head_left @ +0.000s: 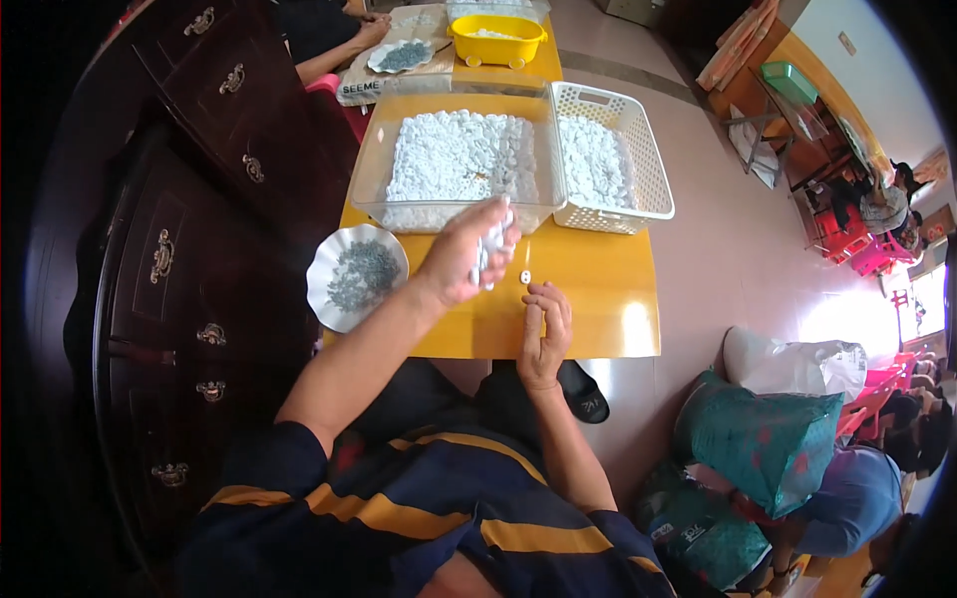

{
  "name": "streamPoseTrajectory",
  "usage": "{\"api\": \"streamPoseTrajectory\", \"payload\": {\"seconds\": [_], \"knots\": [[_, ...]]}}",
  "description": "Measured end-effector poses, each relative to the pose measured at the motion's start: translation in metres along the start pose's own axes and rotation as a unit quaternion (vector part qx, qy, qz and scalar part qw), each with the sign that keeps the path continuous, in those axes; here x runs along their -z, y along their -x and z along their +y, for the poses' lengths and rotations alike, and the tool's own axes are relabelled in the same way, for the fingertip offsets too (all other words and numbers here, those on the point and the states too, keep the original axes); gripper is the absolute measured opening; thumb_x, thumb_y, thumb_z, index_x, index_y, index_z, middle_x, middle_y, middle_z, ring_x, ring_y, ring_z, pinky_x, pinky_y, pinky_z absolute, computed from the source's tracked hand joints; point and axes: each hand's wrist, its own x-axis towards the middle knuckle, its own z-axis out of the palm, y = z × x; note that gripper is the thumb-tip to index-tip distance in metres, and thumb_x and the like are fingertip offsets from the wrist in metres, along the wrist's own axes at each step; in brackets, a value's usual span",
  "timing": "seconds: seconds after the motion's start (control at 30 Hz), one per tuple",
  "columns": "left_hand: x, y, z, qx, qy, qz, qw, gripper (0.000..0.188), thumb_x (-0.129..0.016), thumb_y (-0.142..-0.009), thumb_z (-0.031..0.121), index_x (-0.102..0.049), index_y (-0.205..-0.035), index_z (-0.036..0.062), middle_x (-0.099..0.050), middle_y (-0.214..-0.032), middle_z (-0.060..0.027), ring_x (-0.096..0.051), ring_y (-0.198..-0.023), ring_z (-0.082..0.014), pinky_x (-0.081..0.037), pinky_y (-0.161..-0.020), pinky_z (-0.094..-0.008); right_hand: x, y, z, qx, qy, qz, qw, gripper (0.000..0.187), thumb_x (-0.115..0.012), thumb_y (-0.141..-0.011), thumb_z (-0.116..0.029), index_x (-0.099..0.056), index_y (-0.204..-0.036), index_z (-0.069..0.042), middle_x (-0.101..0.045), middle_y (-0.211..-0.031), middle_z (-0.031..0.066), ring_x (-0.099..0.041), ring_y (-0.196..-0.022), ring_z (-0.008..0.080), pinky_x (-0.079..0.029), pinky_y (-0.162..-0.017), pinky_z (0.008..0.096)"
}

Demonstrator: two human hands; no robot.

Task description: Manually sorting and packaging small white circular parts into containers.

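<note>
My left hand (467, 254) is closed round a handful of small white plastic pieces (491, 249), just in front of the clear plastic bin (374, 189). That bin holds a thick layer of similar white pieces (459, 149). One loose white piece (525, 277) with dark spots lies on the yellow table (598, 299). Close to it is my right hand (545, 334), its fingers loosely bent and partly apart, with nothing visible in them. Left of my left forearm stands a scalloped white plate (324, 261) with a heap of small grey pieces (364, 274), too fine to name.
A white perforated basket (653, 189) of white pieces adjoins the bin. Farther back are a yellow tub (498, 45), another plate of grey pieces (404, 57) and a person's arm (334, 62). Dark drawers (199, 199) flank the left; green bags (758, 439) lie right.
</note>
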Motion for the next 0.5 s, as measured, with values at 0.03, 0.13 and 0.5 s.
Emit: {"api": "streamPoseTrajectory", "payload": {"seconds": [0.03,0.13,0.5], "knots": [[0.006,0.005,-0.015,-0.008,-0.044,0.028,0.999,0.021,-0.060,-0.102,0.034,-0.058,-0.104,0.0125,-0.055,-0.085,0.0019,-0.047,-0.059,-0.0043,-0.034,-0.045,-0.0195,0.003,0.008,0.003,-0.024,0.002,-0.010,1.000,0.012,-0.055,-0.100,-0.006,-0.065,-0.101,0.000,-0.067,-0.114,0.0149,-0.058,-0.120,0.0349,-0.043,-0.106,0.0438],[0.052,-0.010,-0.073,-0.163,-0.350,0.113,0.916,0.018,-0.065,-0.098,0.025,-0.059,-0.098,0.0077,-0.060,-0.081,-0.0033,-0.062,-0.066,-0.0158,-0.047,-0.053,-0.0315,0.010,0.022,0.012,-0.056,0.009,-0.015,0.998,0.010,-0.058,-0.098,-0.005,-0.065,-0.103,-0.001,-0.067,-0.114,0.0152,-0.059,-0.119,0.0356,-0.044,-0.105,0.0441],[0.070,-0.008,-0.102,-0.344,-0.730,0.107,0.580,0.017,-0.075,-0.084,0.018,-0.063,-0.094,0.0099,-0.061,-0.086,-0.0090,-0.065,-0.080,-0.0319,-0.054,-0.071,-0.0439,-0.001,0.025,0.017,-0.001,0.144,-0.072,0.987,0.031,-0.068,-0.088,-0.008,-0.060,-0.117,-0.002,-0.061,-0.123,0.0198,-0.056,-0.118,0.0402,-0.044,-0.103,0.0464]]}}
